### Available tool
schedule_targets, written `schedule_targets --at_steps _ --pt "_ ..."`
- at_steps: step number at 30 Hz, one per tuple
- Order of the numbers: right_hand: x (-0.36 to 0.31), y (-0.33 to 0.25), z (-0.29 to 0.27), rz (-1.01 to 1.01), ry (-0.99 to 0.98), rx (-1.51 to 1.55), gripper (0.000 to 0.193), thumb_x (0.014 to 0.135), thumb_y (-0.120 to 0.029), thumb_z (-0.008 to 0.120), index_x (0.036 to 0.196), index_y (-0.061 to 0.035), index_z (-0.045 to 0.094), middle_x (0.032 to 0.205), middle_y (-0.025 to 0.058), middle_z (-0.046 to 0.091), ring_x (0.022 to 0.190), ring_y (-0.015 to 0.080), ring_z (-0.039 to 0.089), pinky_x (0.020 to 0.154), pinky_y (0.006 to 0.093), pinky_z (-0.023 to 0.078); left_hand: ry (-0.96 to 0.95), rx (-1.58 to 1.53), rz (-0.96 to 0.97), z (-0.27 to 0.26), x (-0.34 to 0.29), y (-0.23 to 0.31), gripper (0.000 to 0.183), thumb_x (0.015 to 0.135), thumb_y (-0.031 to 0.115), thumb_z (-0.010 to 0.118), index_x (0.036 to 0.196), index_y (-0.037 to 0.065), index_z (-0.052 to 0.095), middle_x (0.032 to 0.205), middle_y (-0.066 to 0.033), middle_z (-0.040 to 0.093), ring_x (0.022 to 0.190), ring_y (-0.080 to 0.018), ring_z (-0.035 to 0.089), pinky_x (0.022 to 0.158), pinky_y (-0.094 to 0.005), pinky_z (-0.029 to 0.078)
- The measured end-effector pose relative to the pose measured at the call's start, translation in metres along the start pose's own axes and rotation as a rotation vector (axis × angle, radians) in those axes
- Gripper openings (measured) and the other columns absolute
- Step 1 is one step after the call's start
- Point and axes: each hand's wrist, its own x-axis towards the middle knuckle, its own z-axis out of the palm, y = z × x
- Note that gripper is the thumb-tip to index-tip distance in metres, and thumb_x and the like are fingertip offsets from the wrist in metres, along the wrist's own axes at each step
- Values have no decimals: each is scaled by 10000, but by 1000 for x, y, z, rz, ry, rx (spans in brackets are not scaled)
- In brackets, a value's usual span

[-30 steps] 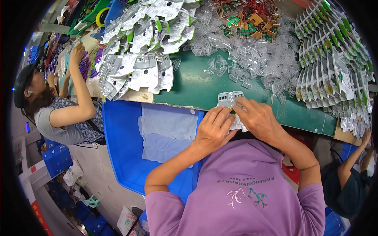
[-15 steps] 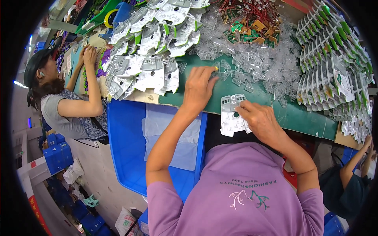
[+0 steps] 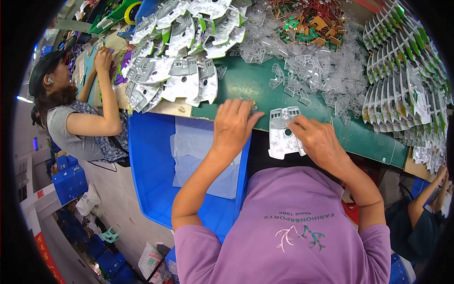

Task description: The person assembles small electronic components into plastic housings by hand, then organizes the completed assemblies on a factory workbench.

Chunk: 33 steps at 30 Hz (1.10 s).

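My right hand (image 3: 319, 142) pinches the edge of a white plastic shell (image 3: 280, 142) with a grey slotted top and a round hole. The shell is held in front of the table's near edge. To its left, my left hand (image 3: 231, 125) is at the table edge with its fingers curled. At its fingertips shows a bit of a small clear plastic part (image 3: 246, 98), mostly hidden by the fingers. Beyond the hands lies a heap of similar clear plastic parts (image 3: 326, 80), a few of them loose at its near side.
White-and-green shells (image 3: 182, 78) are piled at the left; more shells (image 3: 397, 102) stand stacked at the right. Behind lie circuit boards with red wires (image 3: 309, 31). A blue bin (image 3: 151, 189) stands below the green table (image 3: 373, 142). A co-worker (image 3: 85, 118) works at the left.
My left hand has drawn back from the clear parts toward the table edge. My right hand still holds the shell, which has turned slightly. The view has shifted a little.
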Motion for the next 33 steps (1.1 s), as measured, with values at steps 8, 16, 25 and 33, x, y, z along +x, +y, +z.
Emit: schedule_targets --at_steps 8,16,25,33 --pt "1 -3 0 34 -42 3 309 705 56 607 1011 18 608 960 117 577 763 282 627 620 405 512 -10 -372 202 -8 -12 19 250 784 -19 670 1034 -9 650 1054 -140 637 979 -317 634 836 -408 509" --pt "0 3 10 -17 56 -32 168 726 22 617 892 1 607 838 91 551 677 239 593 556 369 498 10 -270 417 7 1 29 326 734 22 650 1054 -42 663 1078 -134 622 1040 -299 640 867 -401 518" --pt "-2 11 11 128 184 217 192 757 41 652 938 -16 620 929 110 640 733 292 654 601 378 516 -3 -308 362 20 -3 31 301 743 45 721 1037 -2 681 999 -112 650 999 -281 651 831 -401 507" --pt "-12 7 -8 204 120 232 248 738 -85 710 972 -13 672 993 127 591 823 318 647 652 412 518 122 -677 50 36 -6 36 674 707 -50 774 1328 16 519 1019 -93 671 916 -288 602 788 -380 491"
